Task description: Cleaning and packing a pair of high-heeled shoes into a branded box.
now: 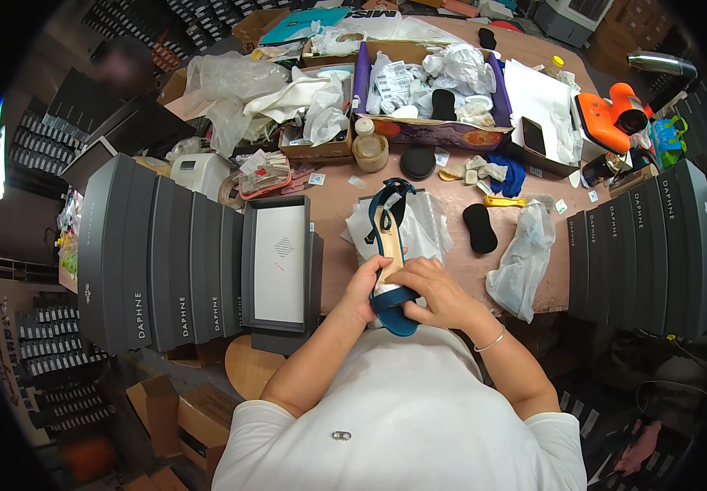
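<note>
left hand [361, 289] grips a blue strappy sandal [388, 241]; right hand [443, 296] bends over it, hold unclear. plastic bag [525, 262] at three o'clock.

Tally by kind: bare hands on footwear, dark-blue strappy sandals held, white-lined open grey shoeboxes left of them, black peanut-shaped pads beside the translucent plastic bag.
Left hand and right hand: 2
Blue sandal: 1
Open shoebox: 1
Black pad: 1
Total: 5
</note>
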The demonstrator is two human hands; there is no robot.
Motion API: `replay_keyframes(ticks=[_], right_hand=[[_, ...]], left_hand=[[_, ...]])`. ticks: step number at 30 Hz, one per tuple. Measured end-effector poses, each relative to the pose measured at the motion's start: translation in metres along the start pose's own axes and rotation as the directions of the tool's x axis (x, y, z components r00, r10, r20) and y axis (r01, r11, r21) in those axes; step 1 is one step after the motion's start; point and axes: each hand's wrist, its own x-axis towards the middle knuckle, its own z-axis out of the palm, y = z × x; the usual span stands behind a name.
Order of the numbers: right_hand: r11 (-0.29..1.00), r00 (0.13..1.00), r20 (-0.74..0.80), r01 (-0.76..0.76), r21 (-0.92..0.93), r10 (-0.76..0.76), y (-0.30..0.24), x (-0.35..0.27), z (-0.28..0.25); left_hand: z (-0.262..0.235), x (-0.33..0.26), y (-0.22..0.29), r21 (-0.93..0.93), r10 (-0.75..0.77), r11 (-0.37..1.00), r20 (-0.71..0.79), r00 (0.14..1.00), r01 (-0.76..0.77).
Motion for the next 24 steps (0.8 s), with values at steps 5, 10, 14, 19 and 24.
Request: replay_keyframes(ticks=[5, 10, 14, 19, 24], right_hand=[[0.984, 0.969, -0.172, 0.167, -0.063, -0.176, -0.002, -0.013, 0.018], [0.999, 0.984, -0.175, 0.031, 0.014, -0.028, 0.002, -0.021, 0.029], [0.974, 0.943, -0.333, 0.081, 0.212, -0.006, 0.008, -0.024, 0.038], [0.455, 0.847, -0.174, -0.088, 0.886, 0.502, 0.010, -0.033, 0.047], [0.144, 0.773, -0.146, 0.072, 0.987, 0.618, 0.005, -0.031, 0.040]], left_hand=[[0.012, 0.000, -0.012, -0.044, -0.065, 0.997, -0.044, 0.997, 0.063], [0.009, 0.010, -0.015, 0.023, -0.064, 0.998, -0.065, 0.996, 0.066], [0.013, 0.012, -0.018, 0.144, 0.050, 0.989, -0.069, 0.996, -0.040], [0.058, 0.003, -0.020, 0.414, 0.413, 0.837, -0.051, 0.909, -0.357], [0.043, 0.001, -0.029, 0.718, 0.629, 0.398, 0.239, 0.740, -0.571]])
